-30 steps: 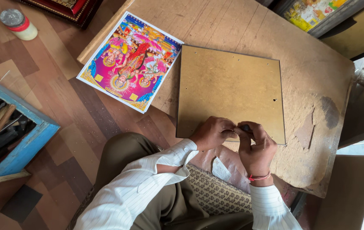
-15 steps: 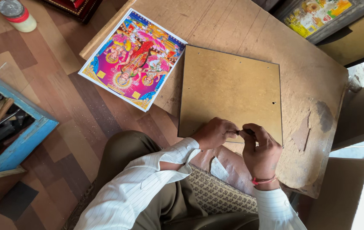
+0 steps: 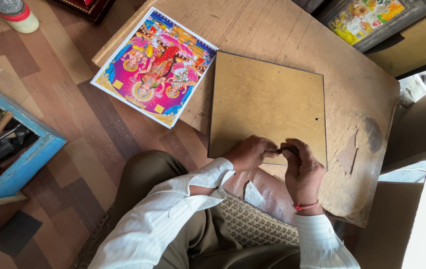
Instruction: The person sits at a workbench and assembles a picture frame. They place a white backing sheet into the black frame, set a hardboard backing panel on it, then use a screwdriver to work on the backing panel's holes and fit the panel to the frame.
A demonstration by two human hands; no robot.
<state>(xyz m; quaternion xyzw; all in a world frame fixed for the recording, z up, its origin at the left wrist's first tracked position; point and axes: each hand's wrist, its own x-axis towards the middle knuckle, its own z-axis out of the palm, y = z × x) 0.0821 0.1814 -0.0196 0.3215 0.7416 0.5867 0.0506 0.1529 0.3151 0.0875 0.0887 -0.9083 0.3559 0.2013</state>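
A square brown backing board (image 3: 265,99) lies flat on a worn wooden worktop (image 3: 352,89). Both hands meet at the board's near edge. My left hand (image 3: 250,153) rests on that edge with its fingers curled, pinching something too small to make out. My right hand (image 3: 300,172) is closed around a small dark tool (image 3: 286,148) whose tip touches the board's edge beside the left fingers. A colourful religious print (image 3: 155,67) lies to the left of the board, hanging partly over the worktop's edge.
A blue wooden tool box (image 3: 21,164) with handles and tools stands on the floor at left. A small white jar (image 3: 16,14) with a red band sits at the top left. A framed picture (image 3: 367,20) leans at the top right. Cardboard (image 3: 422,234) stands at right.
The view has shifted slightly. Both hands stay at the board's near edge, and the right hand with the tool has edged a little to the right along it.
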